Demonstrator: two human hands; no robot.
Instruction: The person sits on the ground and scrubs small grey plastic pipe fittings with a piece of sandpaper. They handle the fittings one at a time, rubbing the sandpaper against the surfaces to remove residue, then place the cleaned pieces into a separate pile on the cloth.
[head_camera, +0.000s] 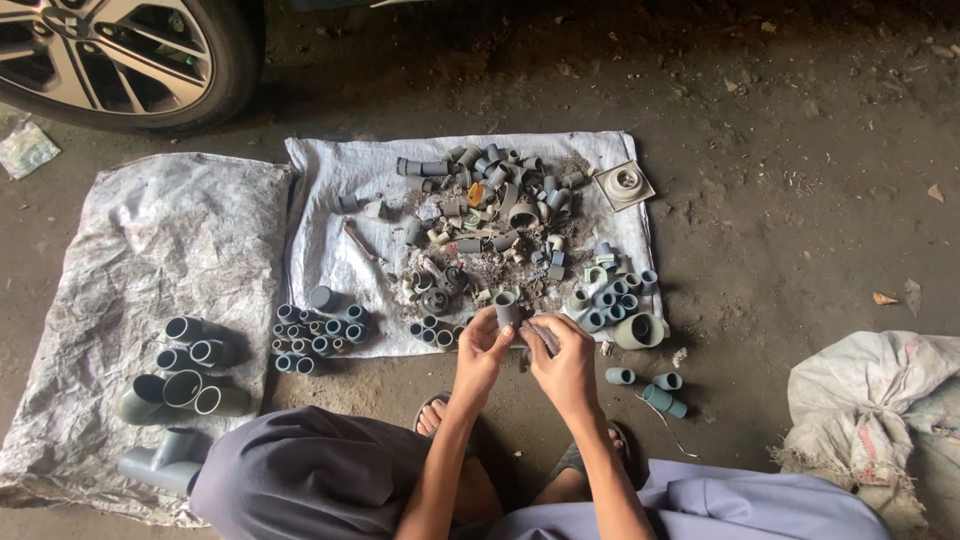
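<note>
Left hand (482, 345) grips a grey fitting (507, 308) over the near edge of the white sack (330, 170); right hand (562, 358) pinches a small piece (541, 335), kind unclear. Loose fittings heap (495, 215) on the sack.

Two hands (480, 350) (562, 362); two spread sacks (150, 250) (350, 180); one car wheel (120, 55).

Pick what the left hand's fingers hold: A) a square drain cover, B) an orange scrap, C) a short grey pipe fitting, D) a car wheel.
C: the left hand pinches a short grey pipe fitting upright over the white sack's near edge; the square drain cover lies untouched at its far corner.
</note>
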